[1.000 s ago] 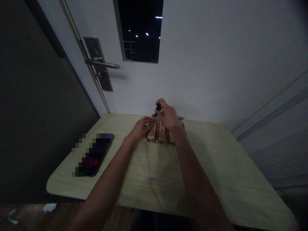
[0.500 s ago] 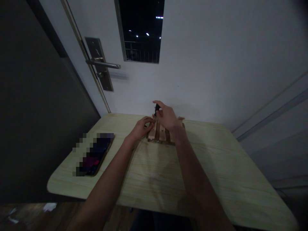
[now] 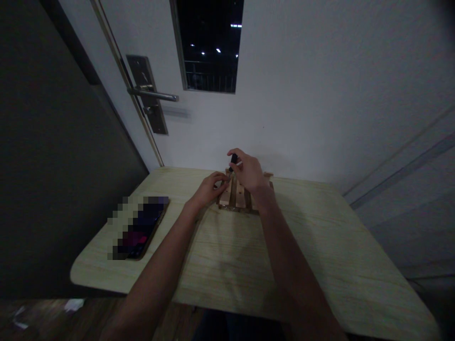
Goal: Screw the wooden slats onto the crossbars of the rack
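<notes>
My right hand (image 3: 248, 171) is closed around the black handle of what looks like a short screwdriver (image 3: 233, 160), which stands tilted over the far left part of a small slatted wooden piece (image 3: 241, 195). Pale slats with dark holes run across that piece, and brown gaps lie between them. Beside it on the left, my left hand (image 3: 210, 185) has thumb and fingers pinched together at the wood's edge, just below the tool's lower end. What sits between those fingertips is too small to make out. My right hand and wrist cover the right part of the wood.
A phone (image 3: 147, 232) lies on the left of the pale wood-grain table (image 3: 227, 265). Behind the table rises a white door (image 3: 302, 94) with a metal lever handle (image 3: 156, 95) and a dark window (image 3: 209, 42). A dark panel (image 3: 53, 166) stands at the left.
The black handle and my right hand's fingers have shifted and turned slightly to the right. My left hand stays in place at the wood.
</notes>
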Demonstrator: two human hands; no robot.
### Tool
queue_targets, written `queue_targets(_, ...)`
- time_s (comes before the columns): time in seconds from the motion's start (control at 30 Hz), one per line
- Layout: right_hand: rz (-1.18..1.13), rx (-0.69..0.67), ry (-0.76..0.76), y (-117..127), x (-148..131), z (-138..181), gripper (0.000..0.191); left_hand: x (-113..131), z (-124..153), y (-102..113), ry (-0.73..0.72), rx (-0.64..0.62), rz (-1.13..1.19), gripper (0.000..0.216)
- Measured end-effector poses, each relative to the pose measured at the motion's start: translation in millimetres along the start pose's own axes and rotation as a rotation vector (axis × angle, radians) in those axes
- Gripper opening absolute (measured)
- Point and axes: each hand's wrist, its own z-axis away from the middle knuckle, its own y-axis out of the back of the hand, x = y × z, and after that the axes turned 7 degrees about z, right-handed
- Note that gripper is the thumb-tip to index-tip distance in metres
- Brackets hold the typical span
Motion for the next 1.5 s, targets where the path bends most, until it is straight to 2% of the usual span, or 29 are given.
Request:
queue_targets(0.23,-0.016,-0.056,-0.007,5.6,-5.7,1.6,0.047,3.8,-0.1,0.4,0.010,0.004,0.002,0.020)
queue_targets(0.67,-0.015,-0.056,-0.026,4.3,-3.1,0.0,0.044,1.9,2.3,-0.2,-0.006,-0.001,0.002,0.022)
queue_targets(0.9,0.037,-0.044,0.021,5.4,-2.6,1.2,0.044,0.2,2.7,-0.8,0.021,0.005,0.039,0.023)
queue_targets(1.03,0.050,-0.040,-0.016,5.8,-3.2,0.5,0.038,-1.8,2.3,-1.1,0.022,0.014,0.057,0.022)
queue_targets(1.5,-0.074,-0.034,-0.022,2.7,2.5,-0.7,0.039,-6.1,2.9,-2.2,-0.014,0.025,0.050,0.022)
